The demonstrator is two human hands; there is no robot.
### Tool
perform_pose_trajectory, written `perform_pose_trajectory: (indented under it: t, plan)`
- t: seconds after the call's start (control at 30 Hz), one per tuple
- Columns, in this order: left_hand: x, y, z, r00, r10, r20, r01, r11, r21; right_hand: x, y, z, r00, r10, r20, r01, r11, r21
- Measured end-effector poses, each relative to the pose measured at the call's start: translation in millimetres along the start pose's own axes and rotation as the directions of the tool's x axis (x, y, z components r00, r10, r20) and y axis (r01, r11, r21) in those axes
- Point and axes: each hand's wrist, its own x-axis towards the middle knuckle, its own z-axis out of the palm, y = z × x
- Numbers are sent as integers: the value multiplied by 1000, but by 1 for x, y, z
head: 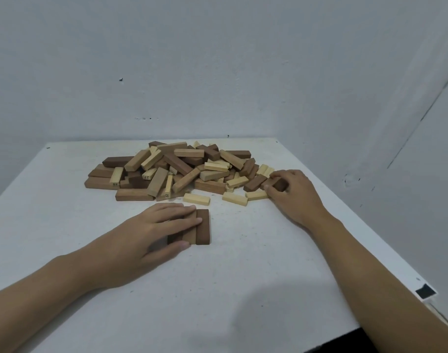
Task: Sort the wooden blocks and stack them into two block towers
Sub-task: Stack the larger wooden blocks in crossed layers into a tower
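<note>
A loose pile of wooden blocks (172,169), dark brown, mid brown and pale, lies at the back middle of the white table (243,276). In front of it three brown blocks (202,226) lie flat side by side. My left hand (161,225) rests on them with straight fingers, covering the left ones. At the pile's right edge my right hand (291,192) curls its fingers round a dark brown block (279,185).
A few pale blocks (196,199) lie apart in front of the pile. A grey wall rises right behind the table. The table's right edge runs diagonally, with a dark notch (425,291) at its corner.
</note>
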Motion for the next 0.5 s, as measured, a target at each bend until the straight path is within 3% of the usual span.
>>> perform_pose_trajectory:
  t: [0.2,0.5]
  plan:
    - [0,-1,1,1000,12,-13,-11,1000,14,1,6,0,998,-51,-34,53,997,63]
    - [0,3,-3,998,60,-10,-58,993,105,6,9,2,993,-118,8,118,993,-8]
